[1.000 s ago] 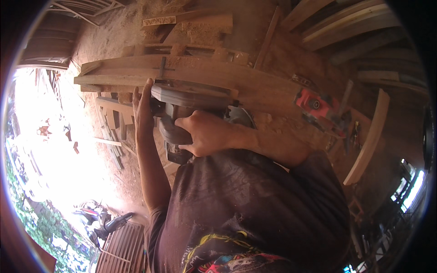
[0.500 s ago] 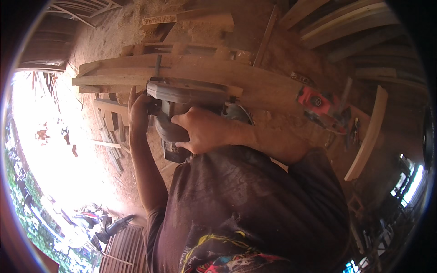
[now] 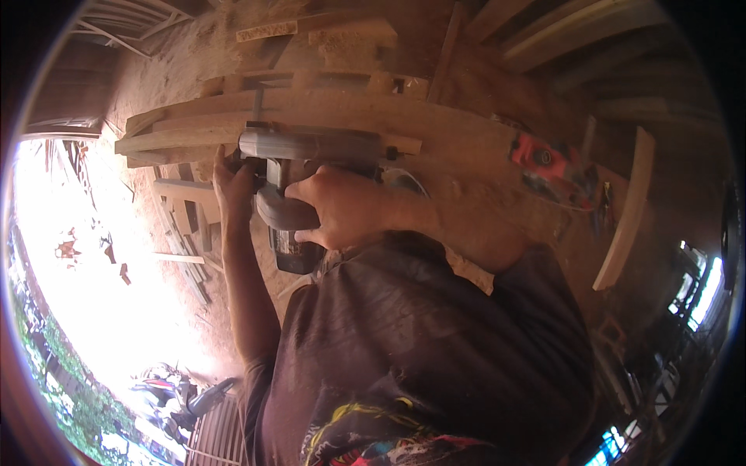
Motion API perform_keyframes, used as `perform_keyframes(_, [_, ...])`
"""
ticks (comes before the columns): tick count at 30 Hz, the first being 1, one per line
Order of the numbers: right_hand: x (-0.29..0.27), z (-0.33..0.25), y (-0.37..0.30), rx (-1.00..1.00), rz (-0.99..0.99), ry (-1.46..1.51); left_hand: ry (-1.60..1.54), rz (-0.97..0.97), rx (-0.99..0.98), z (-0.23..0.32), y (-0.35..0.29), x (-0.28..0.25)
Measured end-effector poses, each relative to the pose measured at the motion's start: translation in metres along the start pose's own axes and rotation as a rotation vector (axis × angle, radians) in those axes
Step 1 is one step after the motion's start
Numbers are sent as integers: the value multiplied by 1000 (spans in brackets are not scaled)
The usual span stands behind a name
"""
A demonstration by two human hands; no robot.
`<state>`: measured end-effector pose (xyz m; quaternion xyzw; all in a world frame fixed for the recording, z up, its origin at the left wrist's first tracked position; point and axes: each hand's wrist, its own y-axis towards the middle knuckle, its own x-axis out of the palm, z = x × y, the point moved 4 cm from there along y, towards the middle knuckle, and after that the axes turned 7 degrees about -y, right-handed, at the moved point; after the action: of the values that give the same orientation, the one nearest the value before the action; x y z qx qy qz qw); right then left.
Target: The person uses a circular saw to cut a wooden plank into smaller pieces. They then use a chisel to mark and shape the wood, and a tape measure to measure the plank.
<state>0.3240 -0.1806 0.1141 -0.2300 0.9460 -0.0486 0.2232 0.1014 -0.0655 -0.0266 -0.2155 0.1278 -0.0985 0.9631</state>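
Observation:
A grey and black power saw (image 3: 311, 145), which looks like a cordless circular saw, rests across the boards in front of me. Around its rear handle my right hand (image 3: 342, 206) is closed, thumb side to the left, with the dark battery (image 3: 295, 254) below. My left hand (image 3: 231, 186) grips the saw's left front end; its fingertips are partly hidden behind the tool. Beneath the saw lies a long wooden plank (image 3: 350, 113), beside a narrower board (image 3: 183, 140) that sticks out to the left. The blade's contact with the wood is hidden.
A red and black power tool (image 3: 548, 159) sits to the right, with pliers (image 3: 604, 203) near it. Farther right stands a curved wooden board (image 3: 628, 210). Offcuts (image 3: 186, 202) lie left of the saw on dusty ground. A motorbike (image 3: 175, 396) is at lower left.
The whole view has tilted and shifted slightly. The saw and both hands sit a little farther left and up in the picture; both grips are unchanged.

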Motion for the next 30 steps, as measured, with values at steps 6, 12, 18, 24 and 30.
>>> perform_keyframes(6, [2, 0, 10, 33, 5, 21, -51, 1, 40, 3, 5, -4])
perform_keyframes(12, [5, 2, 18, 37, -18, 4, -99, 5, 51, 1, 9, -7])
perform_keyframes(18, [9, -2, 24, -30, -1, -41, -74, 69, 21, 2, 7, -16])
perform_keyframes(24, [15, -4, 34, -48, -12, -4, -145, 139, 16, -11, 14, -21])
perform_keyframes(30, [13, -10, 43, 42, -101, 15, -115, 115, 36, -20, 23, -36])
